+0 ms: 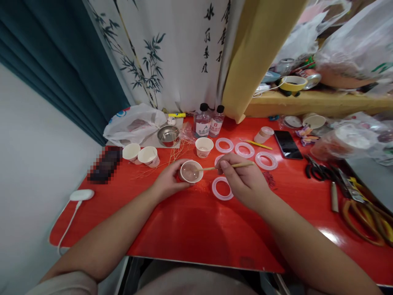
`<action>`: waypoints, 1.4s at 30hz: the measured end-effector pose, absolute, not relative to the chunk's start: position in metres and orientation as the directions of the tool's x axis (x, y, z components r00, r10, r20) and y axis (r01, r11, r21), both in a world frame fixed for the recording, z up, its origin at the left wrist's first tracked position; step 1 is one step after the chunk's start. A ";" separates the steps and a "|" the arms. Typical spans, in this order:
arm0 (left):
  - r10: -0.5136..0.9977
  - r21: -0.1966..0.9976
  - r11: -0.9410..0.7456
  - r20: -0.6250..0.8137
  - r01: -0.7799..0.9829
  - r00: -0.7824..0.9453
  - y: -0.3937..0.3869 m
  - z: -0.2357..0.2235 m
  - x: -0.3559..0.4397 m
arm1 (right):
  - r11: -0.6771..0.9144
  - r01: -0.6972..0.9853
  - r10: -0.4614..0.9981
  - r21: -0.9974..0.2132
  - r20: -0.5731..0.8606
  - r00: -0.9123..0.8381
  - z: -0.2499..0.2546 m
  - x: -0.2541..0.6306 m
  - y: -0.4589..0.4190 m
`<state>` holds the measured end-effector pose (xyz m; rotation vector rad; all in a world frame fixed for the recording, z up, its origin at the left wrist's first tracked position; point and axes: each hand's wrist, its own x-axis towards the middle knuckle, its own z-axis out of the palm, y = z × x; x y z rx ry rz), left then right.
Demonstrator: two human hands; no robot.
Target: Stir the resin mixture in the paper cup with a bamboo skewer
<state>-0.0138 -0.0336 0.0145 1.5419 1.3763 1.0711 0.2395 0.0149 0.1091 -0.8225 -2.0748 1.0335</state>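
Note:
A paper cup (190, 171) holding a cloudy, pinkish liquid is gripped at its side by my left hand (170, 180). My right hand (241, 178) pinches a thin wooden stick (207, 169), whose tip dips into that cup. Around my right hand lie several translucent pink ring moulds, one (223, 188) just below it and another (266, 161) to its right; one is partly hidden behind the fingers. Another paper cup (204, 147) stands behind the held one. Bottles marked A (202, 123) and B (216, 123) are at the back.
Two paper cups (149, 156) and a metal bowl (168, 135) stand at back left, beside a white plastic bag (135, 125). Yellow tweezers (256, 144) and a phone (287, 144) lie right of the rings. Scissors (362, 209) rest at the right on the red table (184, 229).

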 end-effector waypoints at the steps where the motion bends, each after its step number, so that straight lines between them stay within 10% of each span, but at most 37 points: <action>1: 0.995 0.941 -0.097 0.085 0.324 0.052 -0.034 0.014 -0.014 | 0.488 0.238 0.766 -0.840 0.281 -0.579 0.110 0.239 0.014; 42: 0.997 0.946 -0.073 0.065 0.315 0.036 -0.038 0.018 -0.010 | 0.434 0.246 0.808 -0.867 0.254 -0.531 0.112 0.237 0.010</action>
